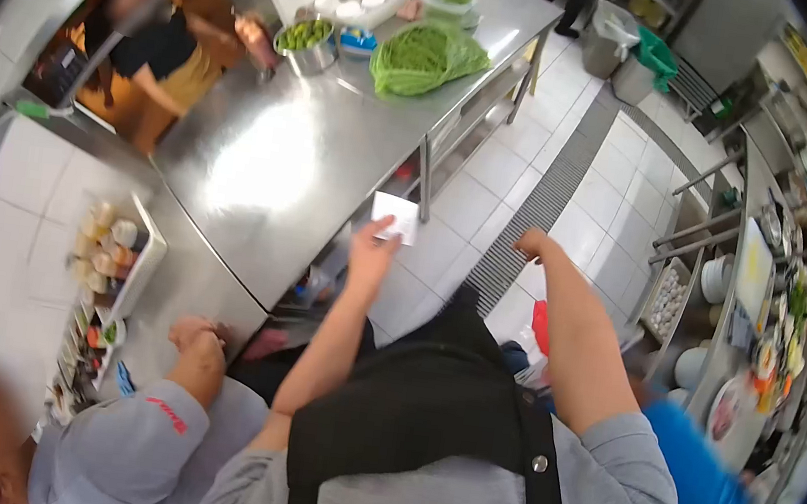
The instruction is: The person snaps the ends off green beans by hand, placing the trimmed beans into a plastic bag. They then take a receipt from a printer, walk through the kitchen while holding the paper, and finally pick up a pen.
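A small white paper slip (pixel 394 219) is pinched in my left hand (pixel 376 246), just off the front edge of the steel table (pixel 303 169). My right hand (pixel 531 245) hangs over the tiled floor, away from any object; its fingers look curled, and whether they hold something is too small to tell. On the table's far part lie a green bag of leafy vegetables (pixel 427 59) and a metal bowl of green produce (pixel 306 42), both out of reach of my hands.
At the left a co-worker in grey rests a hand (pixel 199 336) by the counter. Another person (pixel 161 51) stands beyond the pass window. A person in blue (pixel 692 489) is close on my right. Bins (pixel 611 38) stand at the back, prep shelves (pixel 754 265) at the right.
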The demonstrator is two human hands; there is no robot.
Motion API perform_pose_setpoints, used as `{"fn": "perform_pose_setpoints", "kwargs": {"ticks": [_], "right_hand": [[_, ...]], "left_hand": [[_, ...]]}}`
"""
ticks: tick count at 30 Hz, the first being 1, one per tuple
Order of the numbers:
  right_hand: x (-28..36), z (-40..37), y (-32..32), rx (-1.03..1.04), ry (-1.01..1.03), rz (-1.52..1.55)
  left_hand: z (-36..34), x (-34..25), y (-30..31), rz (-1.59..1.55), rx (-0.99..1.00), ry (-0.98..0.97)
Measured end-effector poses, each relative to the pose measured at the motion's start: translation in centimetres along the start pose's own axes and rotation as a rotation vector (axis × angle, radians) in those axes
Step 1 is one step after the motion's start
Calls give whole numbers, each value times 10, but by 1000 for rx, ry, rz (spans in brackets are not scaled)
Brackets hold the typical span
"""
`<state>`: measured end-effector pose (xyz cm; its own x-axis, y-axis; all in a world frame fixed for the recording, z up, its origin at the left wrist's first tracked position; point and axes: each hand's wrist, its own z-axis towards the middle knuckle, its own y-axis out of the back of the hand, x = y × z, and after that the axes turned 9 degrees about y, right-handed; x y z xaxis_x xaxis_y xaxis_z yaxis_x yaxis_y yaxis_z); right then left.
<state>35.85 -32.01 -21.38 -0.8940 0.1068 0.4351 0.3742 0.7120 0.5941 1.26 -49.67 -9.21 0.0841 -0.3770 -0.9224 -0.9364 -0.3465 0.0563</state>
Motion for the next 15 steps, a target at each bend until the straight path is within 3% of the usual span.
{"fn": "perform_pose_setpoints", "kwargs": {"ticks": [1,2,4,5,8,11,12,13,15], "right_hand": [[-19,32,10,64,-118,-22],[-11,38,28,123,-199,20],[-26,104,41,229,1,42],[9,109,51,257,-53,138],[69,137,66,451,153,356],[144,142,100,778,272,184],[179,146,126,816,362,168],[215,147,153,853,441,163],[296,175,213,567,885,174]], "left_hand": [[15,8,11,65,-69,140],[23,26,18,96,-35,162],[60,53,24,144,3,142],[76,72,18,145,7,71],[101,88,-18,310,-129,-39],[122,78,-57,201,-148,134],[118,39,-64,231,-168,123],[133,42,-69,158,-129,163],[135,-6,-77,-23,-162,249]]}}
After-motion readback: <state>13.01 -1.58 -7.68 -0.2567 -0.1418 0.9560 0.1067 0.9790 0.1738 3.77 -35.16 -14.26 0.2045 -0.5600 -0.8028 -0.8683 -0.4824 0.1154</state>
